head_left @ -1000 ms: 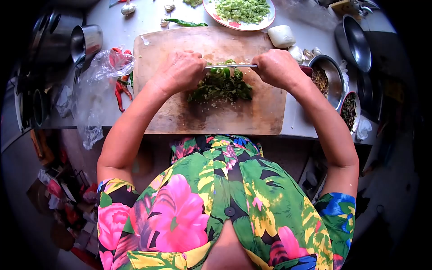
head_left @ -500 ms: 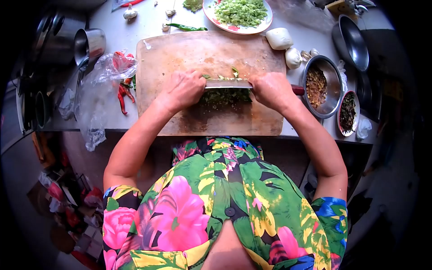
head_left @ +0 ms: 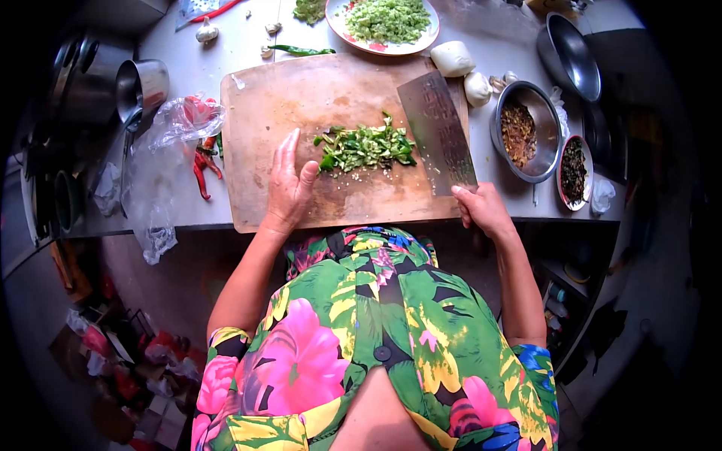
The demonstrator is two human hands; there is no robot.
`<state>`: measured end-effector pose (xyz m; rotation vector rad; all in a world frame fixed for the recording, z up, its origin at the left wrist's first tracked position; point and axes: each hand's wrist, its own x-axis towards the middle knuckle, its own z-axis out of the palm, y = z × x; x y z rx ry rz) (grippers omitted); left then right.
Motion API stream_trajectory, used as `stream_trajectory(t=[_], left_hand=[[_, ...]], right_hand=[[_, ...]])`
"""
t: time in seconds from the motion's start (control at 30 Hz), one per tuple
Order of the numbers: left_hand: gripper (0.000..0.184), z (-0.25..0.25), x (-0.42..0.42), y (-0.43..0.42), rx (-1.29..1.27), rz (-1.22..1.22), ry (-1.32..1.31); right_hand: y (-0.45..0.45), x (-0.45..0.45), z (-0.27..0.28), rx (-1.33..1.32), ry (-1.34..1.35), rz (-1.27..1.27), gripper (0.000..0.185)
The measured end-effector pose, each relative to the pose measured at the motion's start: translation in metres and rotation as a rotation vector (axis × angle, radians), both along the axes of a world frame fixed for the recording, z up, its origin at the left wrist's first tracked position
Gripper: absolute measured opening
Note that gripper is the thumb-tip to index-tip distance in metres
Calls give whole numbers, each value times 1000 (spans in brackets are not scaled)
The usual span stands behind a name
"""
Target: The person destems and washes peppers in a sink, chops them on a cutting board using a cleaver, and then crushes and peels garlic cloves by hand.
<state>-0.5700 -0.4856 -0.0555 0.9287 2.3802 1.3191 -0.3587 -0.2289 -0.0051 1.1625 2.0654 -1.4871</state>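
Note:
Chopped green peppers (head_left: 368,146) lie in a loose heap on the wooden cutting board (head_left: 301,90). My left hand (head_left: 289,184) is at the left of the heap, fingers stretched out and thumb apart, holding nothing. In my right hand (head_left: 483,208) is the handle of a cleaver (head_left: 436,135); the fingers are wrapped round it. The broad dark blade slants over the right part of the board, beside the heap. Most of the handle is hidden by my hand.
A plate (head_left: 336,30) of chopped pale greens stands behind the board. To the right are a metal bowl (head_left: 553,124) of brown bits and a small dish (head_left: 591,177) of dark flakes. Red chilies (head_left: 201,173) and a plastic bag (head_left: 154,180) lie left.
My left hand has let go of the cleaver blade and moved left, opening. My right hand has swung the cleaver from lying across the heap to the right and drawn back, uncovering the chopped peppers.

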Motion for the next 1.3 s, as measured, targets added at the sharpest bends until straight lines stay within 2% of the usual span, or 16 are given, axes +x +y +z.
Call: stream_trajectory(t=[0.07,0.13,0.2,0.5,0.77,1.0,1.1,1.2,1.3], left_hand=[[78,-20,11,-2,-62,-3,102],[79,-27,15,0,-93,2,108],[79,-32,15,3,-68,35,162],[75,-49,24,52,-102,20,305],[80,-45,28,74,25,153,236],[75,-7,5,131,178,119,227],[73,13,-25,176,306,96,253],[73,34,-63,216,453,102,91],[73,35,-96,249,639,177,-182]], right_hand=[[-6,12,-10,-299,-8,-306,35],[-11,23,-19,-319,-39,-347,36],[-16,29,-24,-436,-17,-534,35],[-60,-17,-42,-571,-6,-352,34],[-90,-51,-50,-671,-29,-211,38],[-50,-72,-23,-783,65,-314,29],[-16,-95,-1,-679,200,-300,30],[15,-127,16,-614,283,-310,26],[34,-161,22,-475,342,-288,26]])
